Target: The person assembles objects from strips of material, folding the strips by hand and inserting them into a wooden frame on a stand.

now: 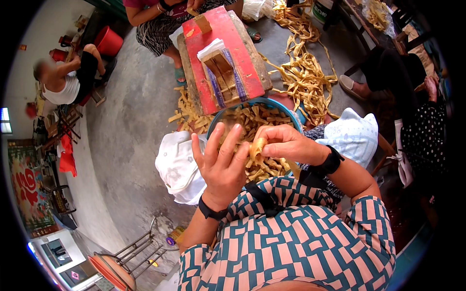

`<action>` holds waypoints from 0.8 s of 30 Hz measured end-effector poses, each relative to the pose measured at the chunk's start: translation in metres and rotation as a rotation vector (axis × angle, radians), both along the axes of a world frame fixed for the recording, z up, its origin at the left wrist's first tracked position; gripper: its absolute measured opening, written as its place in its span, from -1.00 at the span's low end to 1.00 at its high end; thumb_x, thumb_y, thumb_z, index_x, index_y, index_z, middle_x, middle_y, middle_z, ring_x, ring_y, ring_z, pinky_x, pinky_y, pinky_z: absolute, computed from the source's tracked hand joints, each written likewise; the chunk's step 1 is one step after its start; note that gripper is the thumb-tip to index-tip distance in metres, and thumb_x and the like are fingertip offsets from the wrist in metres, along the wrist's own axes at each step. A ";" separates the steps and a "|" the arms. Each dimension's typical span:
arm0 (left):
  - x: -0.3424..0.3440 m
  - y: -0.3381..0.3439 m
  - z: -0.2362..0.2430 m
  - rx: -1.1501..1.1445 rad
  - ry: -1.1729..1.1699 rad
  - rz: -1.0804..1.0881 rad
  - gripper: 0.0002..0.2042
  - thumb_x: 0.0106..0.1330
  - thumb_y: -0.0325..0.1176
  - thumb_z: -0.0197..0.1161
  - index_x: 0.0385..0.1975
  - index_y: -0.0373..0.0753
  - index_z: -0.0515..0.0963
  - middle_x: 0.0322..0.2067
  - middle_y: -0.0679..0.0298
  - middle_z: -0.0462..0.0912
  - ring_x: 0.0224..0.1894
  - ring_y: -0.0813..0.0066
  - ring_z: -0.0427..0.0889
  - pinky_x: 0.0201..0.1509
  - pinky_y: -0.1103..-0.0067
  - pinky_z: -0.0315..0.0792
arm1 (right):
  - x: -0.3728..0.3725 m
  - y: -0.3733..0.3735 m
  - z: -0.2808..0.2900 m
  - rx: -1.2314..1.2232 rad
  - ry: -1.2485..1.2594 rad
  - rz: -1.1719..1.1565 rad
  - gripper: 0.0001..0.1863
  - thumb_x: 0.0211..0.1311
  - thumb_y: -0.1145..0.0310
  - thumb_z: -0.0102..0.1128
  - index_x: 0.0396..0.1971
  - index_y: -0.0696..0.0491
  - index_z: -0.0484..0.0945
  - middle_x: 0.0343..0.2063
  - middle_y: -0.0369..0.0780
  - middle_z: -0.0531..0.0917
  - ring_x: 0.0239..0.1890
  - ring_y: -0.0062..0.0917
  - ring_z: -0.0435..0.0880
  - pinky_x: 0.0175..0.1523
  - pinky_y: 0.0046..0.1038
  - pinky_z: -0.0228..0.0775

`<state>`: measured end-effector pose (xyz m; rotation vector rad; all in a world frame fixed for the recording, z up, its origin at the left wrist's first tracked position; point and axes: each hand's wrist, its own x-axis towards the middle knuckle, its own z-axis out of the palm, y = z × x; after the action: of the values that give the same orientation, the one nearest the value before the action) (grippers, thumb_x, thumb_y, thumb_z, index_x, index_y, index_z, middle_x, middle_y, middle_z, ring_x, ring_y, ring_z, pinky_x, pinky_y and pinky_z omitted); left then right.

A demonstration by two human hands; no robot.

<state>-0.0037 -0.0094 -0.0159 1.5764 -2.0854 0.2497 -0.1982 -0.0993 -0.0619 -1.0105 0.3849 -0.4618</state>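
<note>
A golden-yellow strip (257, 147), curled into a loop, is pinched between the thumb and fingers of my right hand (291, 144). My left hand (222, 162) is raised beside it with fingers stretched apart, its fingertips close to the strip; whether one touches it I cannot make out. Both hands are over a blue basin (280, 103) full of short, folded yellow pieces (264, 170). Just beyond stands a worn red-topped bench (194, 46), carrying a small wooden box (219, 68) with white paper and purple-blue bands along its sides.
Long yellow strips (310, 72) lie heaped on the floor to the right; short pieces (187, 111) lie left of the bench. White cloth (180, 167) and pale blue cloth (352, 136) flank the basin. Several people sit around. A stool (114, 271) stands lower left.
</note>
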 end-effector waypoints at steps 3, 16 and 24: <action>0.008 0.003 -0.014 0.020 0.235 -0.061 -0.86 0.19 -0.47 0.37 -0.26 -0.15 0.69 -0.06 0.24 0.72 -0.03 0.22 0.68 0.29 0.18 0.40 | 0.001 0.004 -0.006 0.003 0.053 -0.148 -0.93 0.41 0.50 0.20 -0.18 0.15 0.58 -0.25 -0.36 0.63 -0.15 -0.73 0.61 -0.04 -0.60 0.50; -0.004 0.005 -0.025 0.334 0.685 -0.108 -0.85 0.21 -0.38 0.48 -0.34 -0.26 0.64 -0.56 0.27 0.59 -0.53 0.39 0.55 -0.38 0.49 0.40 | 0.001 0.007 -0.003 -0.002 0.038 -0.061 -0.60 0.47 0.48 0.14 0.25 0.20 0.48 -0.05 -0.30 0.66 -0.02 -0.68 0.60 0.11 -0.59 0.48; 0.030 0.012 -0.021 0.725 1.549 0.083 -0.92 0.45 -0.45 0.27 -0.29 -0.31 0.60 -0.51 0.42 0.59 -0.54 0.75 0.49 -0.48 0.74 0.37 | -0.021 0.002 0.006 -0.327 0.247 -0.133 -0.60 0.42 0.47 0.21 0.21 0.18 0.46 -0.54 -0.27 0.61 -0.50 -0.67 0.52 -0.35 -0.55 0.36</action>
<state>0.0265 0.0031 -0.0364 1.3356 -0.8145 -1.3835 -0.2194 -0.0972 -0.0558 -1.3712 0.6140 -0.5314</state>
